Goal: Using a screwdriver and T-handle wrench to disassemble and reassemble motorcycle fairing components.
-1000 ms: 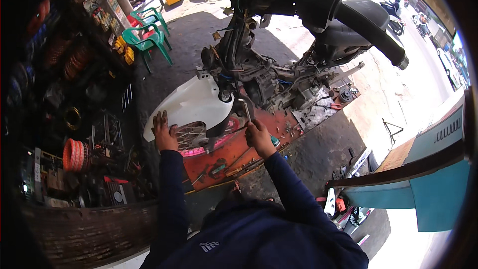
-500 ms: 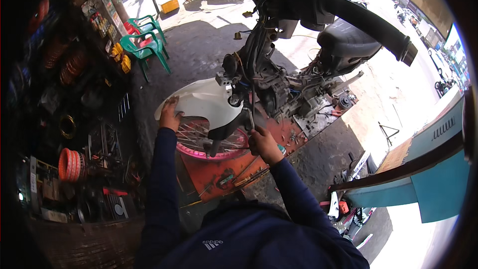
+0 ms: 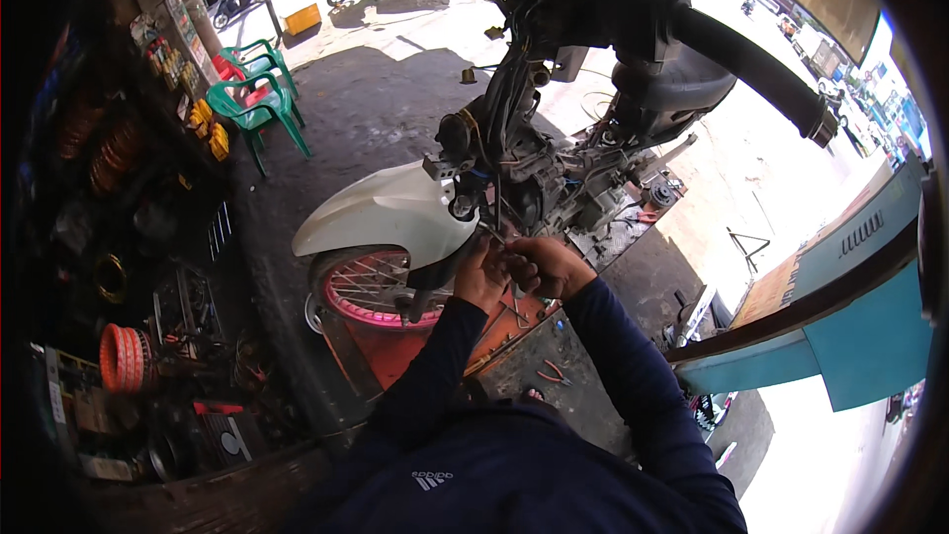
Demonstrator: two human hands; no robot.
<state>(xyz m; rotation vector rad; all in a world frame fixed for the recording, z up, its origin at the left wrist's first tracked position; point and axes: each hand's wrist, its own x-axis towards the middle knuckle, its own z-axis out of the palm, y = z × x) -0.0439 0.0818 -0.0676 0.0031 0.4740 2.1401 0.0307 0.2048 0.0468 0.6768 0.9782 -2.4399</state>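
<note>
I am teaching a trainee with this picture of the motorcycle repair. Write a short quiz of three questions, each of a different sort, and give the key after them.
1. True or false: the left hand and the right hand are close together, just behind the white front fender.
2. Multiple choice: what colour is the rim of the spoked front wheel? A) green B) pink C) yellow
3. Fill in the missing word: at the upper left, beside the shop shelves, stand plastic chairs of ______ colour.

Key
1. True
2. B
3. green
</note>
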